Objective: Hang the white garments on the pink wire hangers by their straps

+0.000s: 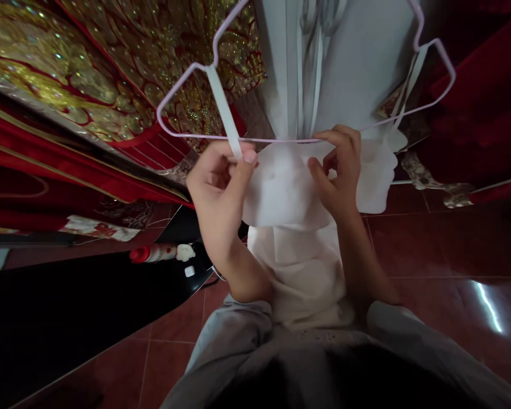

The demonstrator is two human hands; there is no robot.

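Note:
A white garment point(289, 193) hangs from a thin pale wire hanger point(187, 74) in front of me. My left hand point(219, 184) pinches a white ribbon strap point(223, 111) that loops over the hanger's left shoulder, thumb and fingers closed on it at the garment's top edge. My right hand point(338, 167) is closed on the white fabric near the hanger's bottom bar, fingers curled over the cloth. A second white strap point(411, 79) runs to the hanger's right shoulder. The garment's lower part drapes down between my forearms.
Red and gold embroidered garments point(80, 85) hang at the left. Dark red fabric point(489, 96) hangs at the right. A white panel point(344, 57) stands behind the hanger. A red and white bottle point(157, 253) lies on a black surface point(68, 318) at left. The floor is dark red tile point(443, 250).

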